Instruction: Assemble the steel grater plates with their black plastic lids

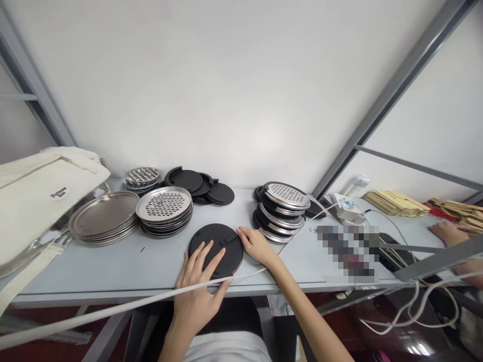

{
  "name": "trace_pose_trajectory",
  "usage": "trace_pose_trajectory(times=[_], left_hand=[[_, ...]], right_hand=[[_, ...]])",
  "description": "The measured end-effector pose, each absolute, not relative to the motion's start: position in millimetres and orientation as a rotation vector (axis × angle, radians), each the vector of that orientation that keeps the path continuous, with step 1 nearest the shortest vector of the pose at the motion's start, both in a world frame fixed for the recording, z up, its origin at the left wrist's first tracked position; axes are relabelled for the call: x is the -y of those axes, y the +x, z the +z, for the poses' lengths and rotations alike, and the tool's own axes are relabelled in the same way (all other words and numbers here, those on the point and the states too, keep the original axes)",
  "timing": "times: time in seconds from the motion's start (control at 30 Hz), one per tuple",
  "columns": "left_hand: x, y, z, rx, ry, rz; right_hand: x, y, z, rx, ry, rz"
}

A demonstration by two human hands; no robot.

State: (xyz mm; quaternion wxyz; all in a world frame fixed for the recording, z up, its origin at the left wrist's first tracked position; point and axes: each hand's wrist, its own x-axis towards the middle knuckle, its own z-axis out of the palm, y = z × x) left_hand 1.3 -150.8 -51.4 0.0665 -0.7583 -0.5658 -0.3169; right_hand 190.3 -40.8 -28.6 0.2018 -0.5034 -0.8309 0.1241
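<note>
A round black plastic disc with a small slot-like tab on its upper face lies on the table in front of me. My left hand rests on it from the near left, fingers spread over the top and thumb by the near edge. At the disc's right rim my right hand is closed, its curled fingers pressing beside the tab. A thin red-and-gold line shows at the disc's near right edge. Right of it stand stacked black discs with metal grater plates. On the left is a stack of perforated grater plates.
Plain metal plates and a cream bag lie at left. Loose black discs lean near the wall. A white cable crosses before my hands. Another person's hand is far right, near yellowish flat pieces.
</note>
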Motion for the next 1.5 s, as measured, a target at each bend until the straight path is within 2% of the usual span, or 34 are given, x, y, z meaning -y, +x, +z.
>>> trace_pose_trajectory(times=[0.8, 1.5], left_hand=[[150.6, 1.5, -46.6, 1.708, -2.317, -0.981], [150.3, 3.7, -47.0, 1.721, -2.280, -1.012]], right_hand=[[34.4, 193.8, -21.0, 2.517, -1.340, 0.304], [35.7, 192.1, -24.0, 2.443, -1.348, 0.322]])
